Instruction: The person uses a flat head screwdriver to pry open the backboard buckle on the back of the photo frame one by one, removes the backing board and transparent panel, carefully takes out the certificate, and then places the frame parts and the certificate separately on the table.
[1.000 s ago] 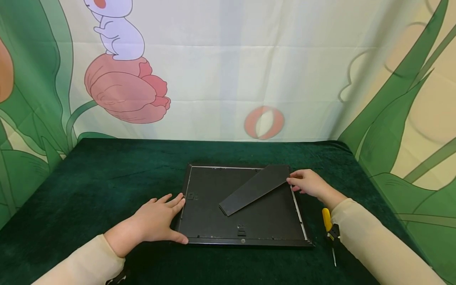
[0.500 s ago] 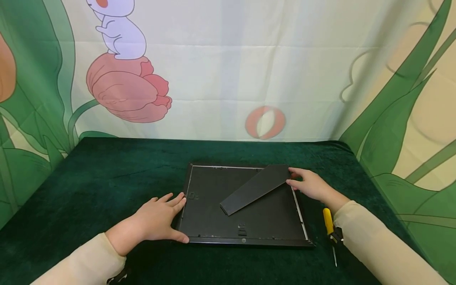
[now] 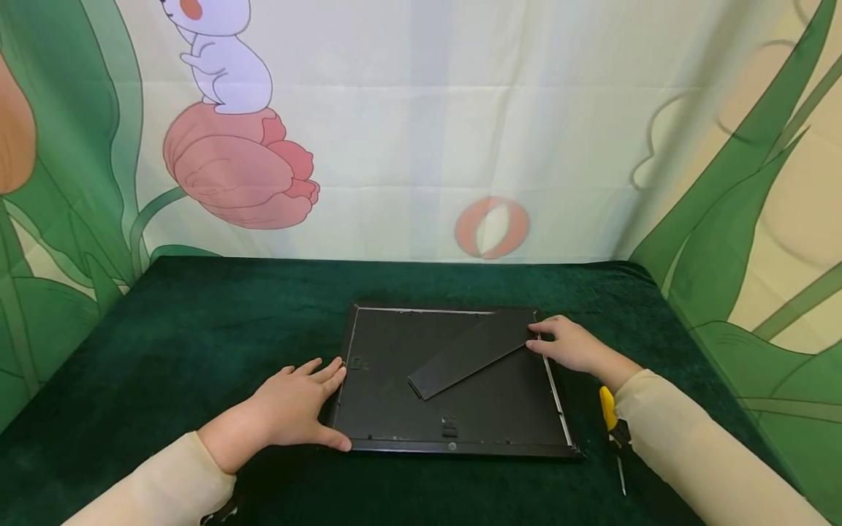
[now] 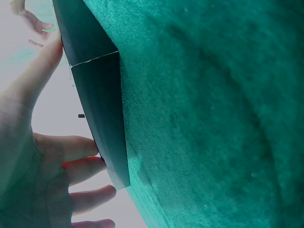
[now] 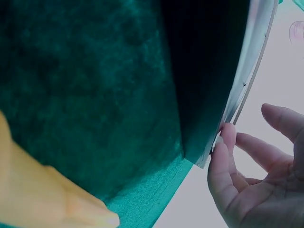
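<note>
The frame [image 3: 487, 409] lies between my left hand [image 3: 292, 405], spread against its edge, and my right hand [image 3: 569, 345], whose half-hidden hold I can't tell.

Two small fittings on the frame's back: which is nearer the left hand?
The left-edge fitting, close to the left hand. The other fitting is farther, by the near edge of the frame.

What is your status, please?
Left hand on picture frame, left edge. Right hand at easel stand, wide end. Frame back side up. Screwdriver beside, seemingly not blocking.
</note>
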`<control>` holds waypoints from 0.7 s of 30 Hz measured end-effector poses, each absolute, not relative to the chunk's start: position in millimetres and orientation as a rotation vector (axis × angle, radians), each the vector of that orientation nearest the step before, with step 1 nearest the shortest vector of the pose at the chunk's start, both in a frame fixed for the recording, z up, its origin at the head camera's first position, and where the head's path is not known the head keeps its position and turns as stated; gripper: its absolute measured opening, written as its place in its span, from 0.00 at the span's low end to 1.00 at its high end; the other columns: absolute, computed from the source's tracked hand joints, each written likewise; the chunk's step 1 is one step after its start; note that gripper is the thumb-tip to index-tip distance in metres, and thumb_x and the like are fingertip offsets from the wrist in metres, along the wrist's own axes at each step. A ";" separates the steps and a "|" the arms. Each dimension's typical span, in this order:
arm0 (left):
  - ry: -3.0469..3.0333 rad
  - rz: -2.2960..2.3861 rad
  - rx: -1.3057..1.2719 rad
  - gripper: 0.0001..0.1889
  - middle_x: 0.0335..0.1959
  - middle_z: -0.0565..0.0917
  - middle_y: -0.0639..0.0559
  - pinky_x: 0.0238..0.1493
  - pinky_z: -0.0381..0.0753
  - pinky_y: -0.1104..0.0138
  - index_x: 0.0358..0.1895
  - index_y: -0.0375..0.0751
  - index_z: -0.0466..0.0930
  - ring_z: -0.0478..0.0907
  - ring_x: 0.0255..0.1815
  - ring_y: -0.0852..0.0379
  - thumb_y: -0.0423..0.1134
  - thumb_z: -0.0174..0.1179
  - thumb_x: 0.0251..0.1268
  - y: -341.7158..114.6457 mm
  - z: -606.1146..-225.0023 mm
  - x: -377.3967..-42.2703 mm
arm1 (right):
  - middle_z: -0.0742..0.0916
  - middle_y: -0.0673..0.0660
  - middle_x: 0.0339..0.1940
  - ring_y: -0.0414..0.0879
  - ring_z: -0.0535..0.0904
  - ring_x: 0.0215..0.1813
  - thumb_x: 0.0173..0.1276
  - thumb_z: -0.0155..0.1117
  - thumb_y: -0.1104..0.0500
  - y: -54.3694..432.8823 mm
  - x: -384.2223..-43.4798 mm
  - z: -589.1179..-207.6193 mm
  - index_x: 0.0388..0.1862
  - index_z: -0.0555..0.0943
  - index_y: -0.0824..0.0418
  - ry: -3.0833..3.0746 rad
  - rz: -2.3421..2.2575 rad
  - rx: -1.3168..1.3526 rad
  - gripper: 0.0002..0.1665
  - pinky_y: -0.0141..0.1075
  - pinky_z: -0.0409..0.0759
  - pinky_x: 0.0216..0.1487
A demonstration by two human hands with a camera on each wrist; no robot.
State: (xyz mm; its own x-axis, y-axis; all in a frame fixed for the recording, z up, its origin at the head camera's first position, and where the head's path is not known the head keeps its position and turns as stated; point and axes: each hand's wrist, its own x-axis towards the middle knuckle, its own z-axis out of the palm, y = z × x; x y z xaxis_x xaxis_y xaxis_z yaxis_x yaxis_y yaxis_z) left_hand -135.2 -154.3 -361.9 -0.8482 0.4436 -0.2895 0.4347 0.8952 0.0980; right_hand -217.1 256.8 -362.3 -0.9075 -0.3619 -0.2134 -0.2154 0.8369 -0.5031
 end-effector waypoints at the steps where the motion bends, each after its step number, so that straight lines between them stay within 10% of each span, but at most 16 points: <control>1: 2.755 0.040 0.653 0.57 0.71 0.59 0.46 0.61 0.57 0.41 0.69 0.40 0.61 0.55 0.69 0.40 0.76 0.59 0.37 -154.2 -362.3 -134.8 | 0.64 0.76 0.64 0.69 0.63 0.63 0.72 0.52 0.52 256.5 -217.3 -363.4 0.65 0.66 0.72 2.717 -0.678 -0.438 0.31 0.57 0.67 0.57; 21: 2.866 0.142 0.722 0.40 0.62 0.72 0.42 0.56 0.70 0.48 0.61 0.36 0.72 0.67 0.63 0.41 0.61 0.64 0.50 -156.0 -359.9 -144.3 | 0.63 0.76 0.65 0.69 0.62 0.63 0.71 0.53 0.49 255.3 -206.8 -354.2 0.68 0.62 0.72 2.745 -0.629 -0.481 0.36 0.59 0.65 0.58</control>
State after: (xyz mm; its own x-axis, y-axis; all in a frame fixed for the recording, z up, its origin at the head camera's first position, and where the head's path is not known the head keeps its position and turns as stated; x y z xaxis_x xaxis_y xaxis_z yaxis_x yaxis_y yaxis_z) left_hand -144.3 -156.0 -359.9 -0.8651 0.4777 -0.1529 0.4602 0.8772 0.1368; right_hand -206.8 255.3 -354.2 -0.9040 -0.3792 -0.1973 -0.2554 0.8493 -0.4621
